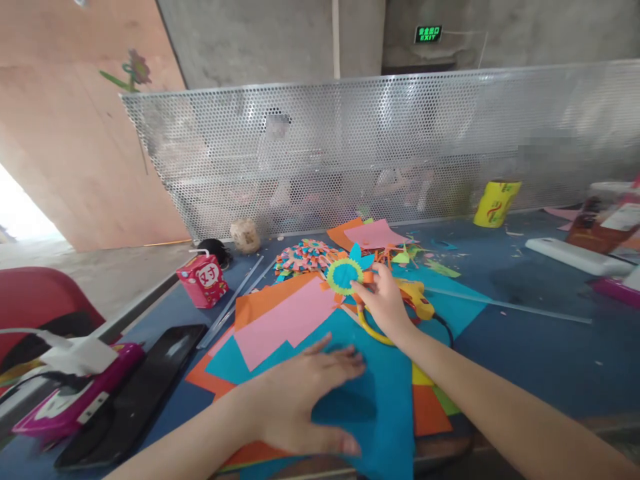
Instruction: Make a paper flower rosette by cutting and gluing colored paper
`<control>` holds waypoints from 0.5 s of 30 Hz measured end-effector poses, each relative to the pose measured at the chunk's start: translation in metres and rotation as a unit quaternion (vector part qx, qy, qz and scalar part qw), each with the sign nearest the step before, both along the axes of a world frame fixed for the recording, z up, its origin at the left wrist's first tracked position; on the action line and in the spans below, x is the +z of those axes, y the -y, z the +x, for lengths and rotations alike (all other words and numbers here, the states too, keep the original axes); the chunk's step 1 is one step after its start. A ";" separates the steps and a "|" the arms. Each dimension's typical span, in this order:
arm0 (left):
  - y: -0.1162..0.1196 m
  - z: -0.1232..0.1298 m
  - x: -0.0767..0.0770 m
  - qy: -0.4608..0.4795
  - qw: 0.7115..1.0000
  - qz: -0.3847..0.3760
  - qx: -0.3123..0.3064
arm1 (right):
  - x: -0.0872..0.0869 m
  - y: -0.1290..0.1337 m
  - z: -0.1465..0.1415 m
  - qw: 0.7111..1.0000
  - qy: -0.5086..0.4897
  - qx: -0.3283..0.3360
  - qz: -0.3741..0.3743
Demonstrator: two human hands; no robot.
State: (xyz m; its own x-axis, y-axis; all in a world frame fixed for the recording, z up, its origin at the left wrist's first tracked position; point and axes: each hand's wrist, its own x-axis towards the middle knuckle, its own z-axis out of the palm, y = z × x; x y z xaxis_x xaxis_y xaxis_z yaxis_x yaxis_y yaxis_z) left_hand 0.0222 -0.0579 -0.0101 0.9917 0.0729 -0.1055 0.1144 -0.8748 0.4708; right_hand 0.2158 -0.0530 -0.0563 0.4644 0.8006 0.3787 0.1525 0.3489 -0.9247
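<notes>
Beyond and right of my left hand (300, 390), spread empty over blue paper (393, 380), the fringed paper flower (345, 275) is pinched in my right hand (386, 300), blue petals (355, 253) at its upper edge.

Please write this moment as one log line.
left hand: open over blue sheet; right hand: holds paper flower; nearby: pink paper

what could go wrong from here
The right hand holds the paper flower close to the yellow glue gun; if that is hot, which I can't tell, skin could get burned. The left hand is spread over blue paper, which might slide if pushed. The pink carton with a straw could tip and, if not empty, spill near the black phone.
</notes>
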 end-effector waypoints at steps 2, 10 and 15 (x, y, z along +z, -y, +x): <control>0.006 -0.004 0.003 -0.009 0.998 -0.033 -0.049 | -0.002 -0.002 0.001 1.000 0.001 -0.005 0.002; 0.000 0.009 -0.019 -0.033 0.987 0.121 0.105 | -0.006 -0.006 0.003 1.000 0.008 -0.009 0.012; 0.052 0.012 -0.016 0.001 0.997 0.042 -0.072 | -0.005 -0.003 0.002 1.000 0.010 0.015 0.009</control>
State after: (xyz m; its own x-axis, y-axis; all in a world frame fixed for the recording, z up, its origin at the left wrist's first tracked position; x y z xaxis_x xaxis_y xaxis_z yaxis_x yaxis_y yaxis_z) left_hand 0.0343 -0.1103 -0.0263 0.9928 -0.0616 -0.1032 -0.0159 -0.9185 0.3952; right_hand 0.2176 -0.0496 -0.0611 0.4332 0.8067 0.4020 0.1601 0.3700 -0.9151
